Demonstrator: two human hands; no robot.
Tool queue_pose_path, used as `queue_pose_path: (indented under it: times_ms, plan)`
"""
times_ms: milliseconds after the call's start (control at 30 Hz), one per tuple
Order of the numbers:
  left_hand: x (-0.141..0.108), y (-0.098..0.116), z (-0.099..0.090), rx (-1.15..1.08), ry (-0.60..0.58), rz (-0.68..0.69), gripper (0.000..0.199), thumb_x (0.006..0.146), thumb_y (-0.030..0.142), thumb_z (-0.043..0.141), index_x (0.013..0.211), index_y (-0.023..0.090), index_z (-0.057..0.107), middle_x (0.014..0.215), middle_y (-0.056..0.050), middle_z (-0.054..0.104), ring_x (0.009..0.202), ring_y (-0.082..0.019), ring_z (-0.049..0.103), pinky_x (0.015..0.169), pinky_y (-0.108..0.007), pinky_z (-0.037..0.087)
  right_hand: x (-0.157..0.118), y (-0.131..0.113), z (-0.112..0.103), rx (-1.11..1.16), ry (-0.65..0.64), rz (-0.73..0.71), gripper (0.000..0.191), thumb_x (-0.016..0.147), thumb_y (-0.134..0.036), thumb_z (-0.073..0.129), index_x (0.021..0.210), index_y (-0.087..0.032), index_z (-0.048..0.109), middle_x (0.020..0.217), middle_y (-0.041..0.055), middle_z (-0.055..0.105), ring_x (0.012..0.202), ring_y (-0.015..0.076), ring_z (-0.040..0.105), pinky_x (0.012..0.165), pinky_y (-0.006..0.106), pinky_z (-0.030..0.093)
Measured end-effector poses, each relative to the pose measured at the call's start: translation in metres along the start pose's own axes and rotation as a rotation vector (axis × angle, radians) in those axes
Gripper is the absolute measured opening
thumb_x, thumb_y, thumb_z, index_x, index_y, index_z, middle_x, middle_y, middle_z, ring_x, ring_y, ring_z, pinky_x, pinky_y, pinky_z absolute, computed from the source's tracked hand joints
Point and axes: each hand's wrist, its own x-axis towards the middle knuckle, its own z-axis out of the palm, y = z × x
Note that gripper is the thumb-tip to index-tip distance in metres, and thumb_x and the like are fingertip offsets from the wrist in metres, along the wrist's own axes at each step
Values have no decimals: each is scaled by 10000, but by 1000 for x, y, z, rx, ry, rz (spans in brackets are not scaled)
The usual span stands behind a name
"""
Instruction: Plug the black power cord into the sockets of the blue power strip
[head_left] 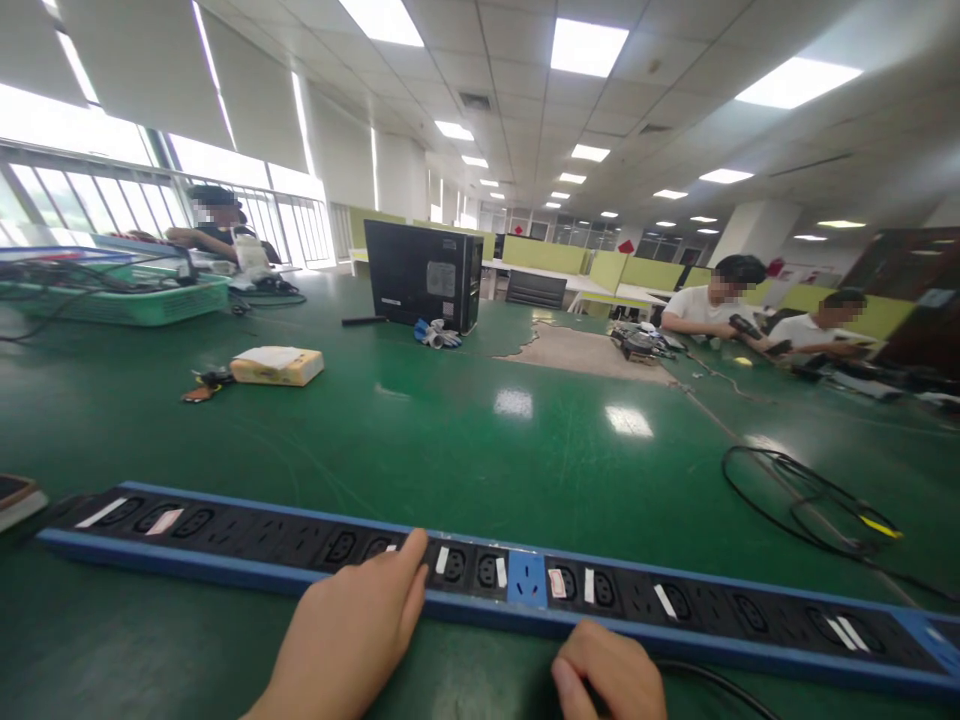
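A long power strip [480, 575] with blue rails and a black face lies across the near table, with rows of sockets, one blue socket and several white or pinkish labels. My left hand [352, 625] lies over its middle, index finger and thumb close together on the strip; the other fingers are mostly hidden behind the hand. At the strip's front edge, right of the blue socket, my right hand [611, 670] is curled with its knuckles up. Whatever its fingers hold, if anything, is out of sight. A black cable [712, 680] runs beside it.
On the green tabletop [450, 440] are a yellow tissue pack [277, 366], a green basket [150, 302] of cables, a black computer case [420, 275], gloves [437, 335] and a coiled black cable [795, 500]. People sit at the far left and right.
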Motion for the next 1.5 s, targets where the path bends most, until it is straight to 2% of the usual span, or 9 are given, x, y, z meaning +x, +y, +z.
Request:
queue_pose_path:
  times_ms: [333,400,533,600,700,933,1100,1300,1500]
  plan:
    - [-1,-2,-4,-131,102,-8,333,922,325,343,1145,251,579,889,-82,715,851,-276,681,668,-337,455,2,-2,-8,109,-83,-37,233,849,-102,423,636,-189,452,542,-16,449,502,92,432,501,235,310]
    - [-4,-7,-20,-218,180,-29,328,926,359,344,1114,266,596,829,-59,702,817,-255,673,647,-305,422,1,-2,-9,111,-100,-18,231,856,-107,422,641,-189,451,548,-18,441,504,91,428,501,235,308]
    - [-14,-33,-70,-396,544,-107,392,902,500,380,1163,265,554,625,39,560,578,-170,578,553,-240,339,2,-1,-10,104,-114,1,226,859,-100,428,652,-187,457,552,-20,443,507,90,438,500,233,307]
    - [-17,-56,-86,-388,594,-143,405,875,526,419,1153,259,546,573,75,486,505,-136,508,537,-217,320,4,-2,-9,105,-108,6,226,856,-96,442,650,-187,455,550,-23,442,503,85,436,496,229,307]
    - [-18,-93,-81,-339,468,-233,418,860,517,438,1142,229,546,544,88,474,521,-137,516,555,-203,328,5,-6,-5,134,-125,13,230,855,-99,450,643,-188,450,545,-28,436,490,75,429,487,219,308]
    - [-8,-158,-18,-372,207,-147,615,808,624,403,1210,211,618,858,-30,716,721,-225,633,689,-279,441,2,-13,0,159,-185,37,250,861,-120,460,619,-185,462,530,-27,444,485,72,425,491,220,303]
    - [-1,-194,-22,-267,207,-215,573,831,591,413,1245,246,608,1079,-54,716,929,-287,651,825,-336,452,-2,-19,15,136,-199,51,263,852,-140,477,594,-184,461,519,-26,446,479,72,432,490,218,301]
    - [-6,-201,-20,-262,201,-114,478,876,500,458,1230,223,620,1190,-42,674,1054,-265,609,946,-329,402,-4,-36,41,200,-232,19,287,831,-174,479,548,-186,434,469,-40,440,434,58,439,452,204,280]
    - [-6,-197,-21,-395,212,-99,454,866,476,512,1216,206,619,1151,-13,692,999,-234,630,899,-271,417,-4,-39,41,212,-224,2,308,846,-183,457,539,-188,432,449,-45,437,415,54,437,438,194,281]
